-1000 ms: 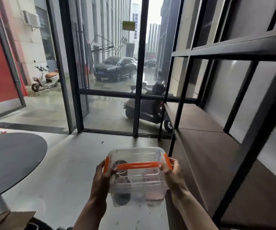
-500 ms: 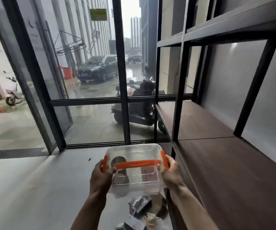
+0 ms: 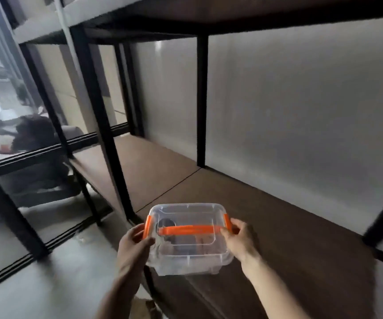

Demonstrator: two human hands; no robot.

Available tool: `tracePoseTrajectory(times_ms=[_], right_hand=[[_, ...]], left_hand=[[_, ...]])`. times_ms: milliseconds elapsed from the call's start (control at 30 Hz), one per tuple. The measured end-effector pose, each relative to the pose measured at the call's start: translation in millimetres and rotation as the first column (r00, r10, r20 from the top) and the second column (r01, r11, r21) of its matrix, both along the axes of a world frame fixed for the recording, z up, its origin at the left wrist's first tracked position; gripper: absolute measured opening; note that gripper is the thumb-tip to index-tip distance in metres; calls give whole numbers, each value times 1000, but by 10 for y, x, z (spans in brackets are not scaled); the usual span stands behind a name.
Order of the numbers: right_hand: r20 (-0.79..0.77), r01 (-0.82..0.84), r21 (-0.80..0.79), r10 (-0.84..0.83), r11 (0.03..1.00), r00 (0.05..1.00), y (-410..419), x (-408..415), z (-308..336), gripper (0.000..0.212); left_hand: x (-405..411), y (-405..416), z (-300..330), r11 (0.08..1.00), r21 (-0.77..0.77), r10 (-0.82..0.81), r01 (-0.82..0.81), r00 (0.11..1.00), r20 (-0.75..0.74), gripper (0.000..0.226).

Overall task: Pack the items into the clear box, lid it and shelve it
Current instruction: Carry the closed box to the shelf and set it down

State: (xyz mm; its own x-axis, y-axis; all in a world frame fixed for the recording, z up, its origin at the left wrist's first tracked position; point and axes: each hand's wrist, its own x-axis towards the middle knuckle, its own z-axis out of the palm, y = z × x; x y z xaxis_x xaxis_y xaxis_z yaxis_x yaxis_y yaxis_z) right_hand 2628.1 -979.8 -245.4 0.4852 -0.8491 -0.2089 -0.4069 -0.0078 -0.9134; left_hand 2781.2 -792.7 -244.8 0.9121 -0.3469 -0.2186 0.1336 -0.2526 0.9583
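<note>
The clear box (image 3: 187,245) has its lid on, with an orange handle across the top and orange clips at both ends. Dark items show dimly through the plastic. My left hand (image 3: 133,247) grips the box's left end at the clip. My right hand (image 3: 240,240) grips its right end. I hold the box level over the front edge of the brown shelf board (image 3: 289,226) of a black metal rack; whether it touches the board I cannot tell.
A black upright post (image 3: 107,125) of the rack stands just left of the box, another post (image 3: 201,100) at the back. An upper shelf (image 3: 232,12) runs overhead. A glass wall (image 3: 13,134) with a parked scooter behind it is at the left. Grey floor lies below.
The view has swung right, from the glass wall to face the rack. Both hands have carried the box right, from over the floor to over the shelf's front edge.
</note>
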Motion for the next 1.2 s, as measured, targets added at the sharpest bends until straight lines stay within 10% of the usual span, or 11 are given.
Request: tracePoseTrajectory(times_ms=[400, 1200], right_hand=[[-222, 568, -72, -568, 820, 792, -307, -1003, -407, 29], [-439, 521, -166, -536, 837, 721, 350, -1141, -1038, 61]], left_hand=[[-77, -1603, -521, 761, 73, -644, 645, 764, -40, 55], [-261, -1437, -1269, 501, 401, -851, 767, 521, 67, 45]])
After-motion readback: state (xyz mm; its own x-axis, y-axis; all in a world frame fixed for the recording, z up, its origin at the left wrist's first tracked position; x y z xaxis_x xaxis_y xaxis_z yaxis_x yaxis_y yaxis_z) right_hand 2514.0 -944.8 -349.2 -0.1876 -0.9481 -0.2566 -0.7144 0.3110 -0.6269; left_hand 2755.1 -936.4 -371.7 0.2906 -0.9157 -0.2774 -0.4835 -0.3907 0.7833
